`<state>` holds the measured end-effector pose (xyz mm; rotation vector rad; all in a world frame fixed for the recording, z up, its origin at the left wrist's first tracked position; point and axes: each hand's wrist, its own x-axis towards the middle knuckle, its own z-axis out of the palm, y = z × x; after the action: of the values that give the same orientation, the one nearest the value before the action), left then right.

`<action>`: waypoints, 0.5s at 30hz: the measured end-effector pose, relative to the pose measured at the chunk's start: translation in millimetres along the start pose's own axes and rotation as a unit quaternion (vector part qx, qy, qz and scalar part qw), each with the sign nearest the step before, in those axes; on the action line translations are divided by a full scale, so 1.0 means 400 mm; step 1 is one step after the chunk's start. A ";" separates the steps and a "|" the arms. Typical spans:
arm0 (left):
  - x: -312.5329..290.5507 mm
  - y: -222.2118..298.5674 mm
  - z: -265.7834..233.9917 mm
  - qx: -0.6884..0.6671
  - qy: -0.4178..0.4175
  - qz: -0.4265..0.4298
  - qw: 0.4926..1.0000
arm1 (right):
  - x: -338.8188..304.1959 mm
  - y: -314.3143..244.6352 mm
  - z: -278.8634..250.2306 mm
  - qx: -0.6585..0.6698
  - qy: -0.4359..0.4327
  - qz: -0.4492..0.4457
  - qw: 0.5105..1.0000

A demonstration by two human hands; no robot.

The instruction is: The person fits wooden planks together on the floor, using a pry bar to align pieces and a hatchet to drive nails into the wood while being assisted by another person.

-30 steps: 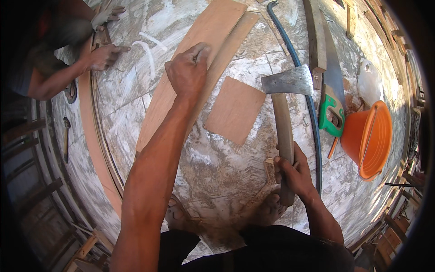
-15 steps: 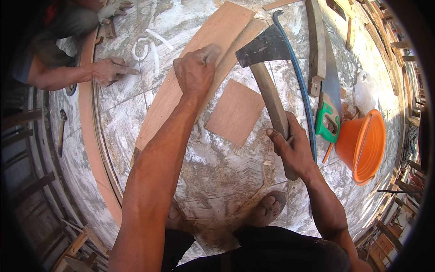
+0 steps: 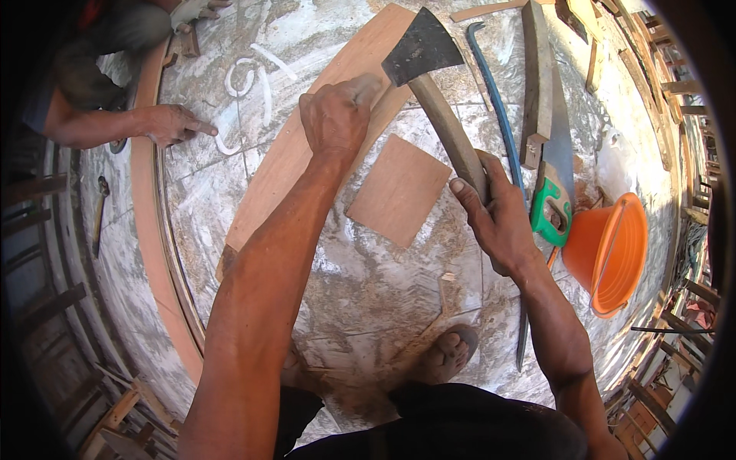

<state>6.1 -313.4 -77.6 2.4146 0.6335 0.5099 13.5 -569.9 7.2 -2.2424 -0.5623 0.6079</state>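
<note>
In my right hand (image 3: 497, 222) is the wooden handle of an axe (image 3: 451, 126), my fingers wrapped round it below the middle. Its dark, broad head hangs over the right edge of a long reddish-brown plank (image 3: 268, 176). My left hand (image 3: 337, 119) is closed in a fist against that plank, knuckles up; whatever its fingers hold is hidden. Along the plank's right side runs a narrower strip of wood, partly covered by my hand. Just right of the plank, a square piece of thin brown board (image 3: 400, 190) lies flat on the stained tile floor.
A blue pry bar (image 3: 500, 100), a timber (image 3: 537, 84), a green-handled saw (image 3: 553, 207) and an orange bucket (image 3: 609, 253) lie to the right. At left, another person's hand (image 3: 172, 125) points at the floor beside a long board (image 3: 149, 230). A hammer (image 3: 100, 215) lies beyond.
The axe has moved up and left, its head now over the plank's edge. My left hand has shifted slightly along the plank. The other person's pointing hand has moved slightly left.
</note>
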 end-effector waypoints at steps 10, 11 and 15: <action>0.005 -0.002 0.010 0.037 0.008 0.007 0.999 | 0.058 0.001 0.021 -0.058 0.040 -0.097 0.993; 0.008 0.001 0.010 0.034 -0.002 -0.001 0.999 | 0.061 0.012 0.017 -0.092 0.027 -0.089 0.991; 0.006 -0.017 0.007 0.050 0.002 0.010 0.999 | 0.060 0.001 0.018 -0.057 0.059 -0.130 0.988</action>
<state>7.2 -308.2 -83.4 2.5161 0.6511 0.5027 28.4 -553.0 -3.4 -2.2443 -0.8305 0.3165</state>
